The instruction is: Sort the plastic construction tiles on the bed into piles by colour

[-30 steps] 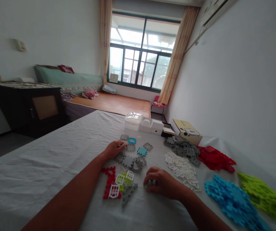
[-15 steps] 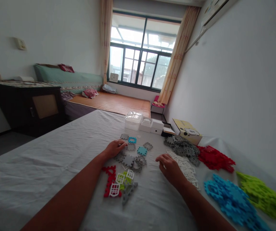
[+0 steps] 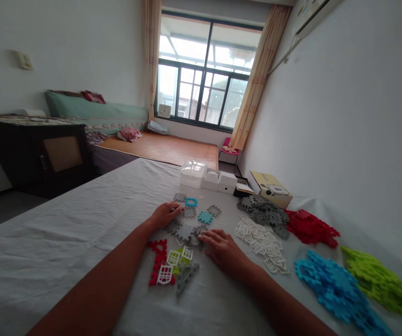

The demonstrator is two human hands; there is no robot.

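Note:
My left hand [image 3: 167, 213] rests on the cloth beside a grey square frame piece [image 3: 189, 212], fingers loosely bent and apart, with nothing visible in them. With fingers stretched out, my right hand [image 3: 223, 249] reaches the right edge of a cluster of grey interlocking plastic pieces [image 3: 185, 232]; its fingertips touch or hover over them. Beyond lie a blue frame piece [image 3: 191, 202], a light-blue square [image 3: 205, 217] and another grey frame [image 3: 214, 211]. Nearer me are red pieces [image 3: 158, 261], white window pieces [image 3: 165, 274], lime-green bits and a grey triangle [image 3: 186, 280].
Sorted piles lie to the right: white windows [image 3: 260, 242], grey [image 3: 265, 214], red [image 3: 311, 228], blue [image 3: 341, 289] and lime green [image 3: 379, 280]. At the back stand a clear plastic box [image 3: 193, 174], small white boxes [image 3: 227, 183] and a yellow carton [image 3: 271, 189].
My right hand has moved left, from beside the white pile to the grey cluster, its fingers straightening. My left hand stays in nearly the same place. The view has shifted slightly.

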